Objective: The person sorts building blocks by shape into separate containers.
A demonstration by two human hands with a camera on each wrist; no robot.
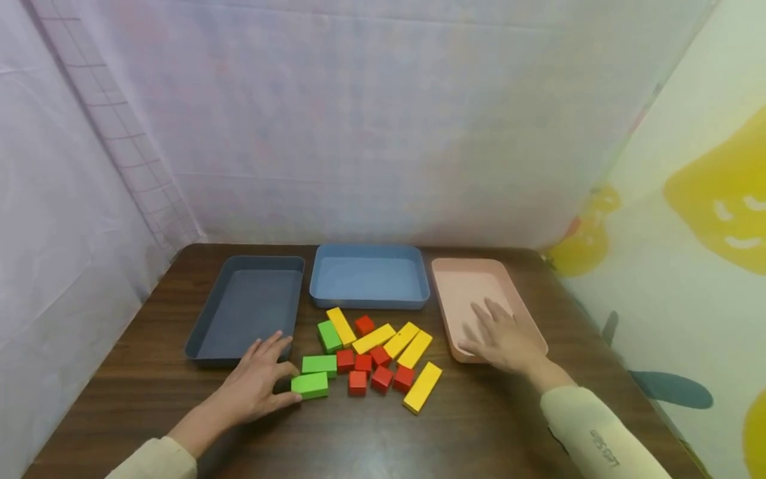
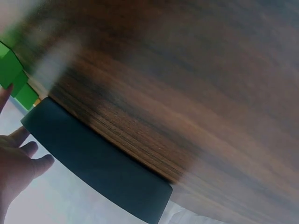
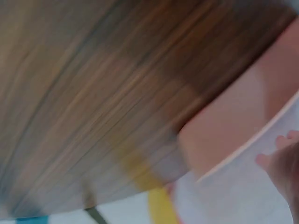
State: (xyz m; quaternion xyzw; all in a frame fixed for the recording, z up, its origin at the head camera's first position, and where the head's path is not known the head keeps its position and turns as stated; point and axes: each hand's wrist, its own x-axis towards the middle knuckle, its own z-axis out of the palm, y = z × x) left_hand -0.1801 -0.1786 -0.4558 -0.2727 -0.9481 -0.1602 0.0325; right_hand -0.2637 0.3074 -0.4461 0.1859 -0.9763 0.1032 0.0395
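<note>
My left hand (image 1: 263,380) is at the left end of the nearest green block (image 1: 310,386), its thumb and index finger spread about that end. Whether they touch it is hard to tell. Two more green blocks lie just beyond, one a green block (image 1: 320,366) close behind and the other a green block (image 1: 330,336) farther back. Over the near part of the pink tray (image 1: 445,299) hovers my right hand (image 1: 503,336), fingers spread and holding nothing. Several red cubes (image 1: 357,383) and several long yellow blocks (image 1: 422,388) lie loose between the hands.
A dark blue-grey tray (image 1: 206,332) stands at the left, partly behind my left hand. The light blue tray (image 1: 370,305) is at the back centre. All rest on a dark wooden table (image 1: 371,446), with a white cloth (image 1: 383,133) hanging behind it.
</note>
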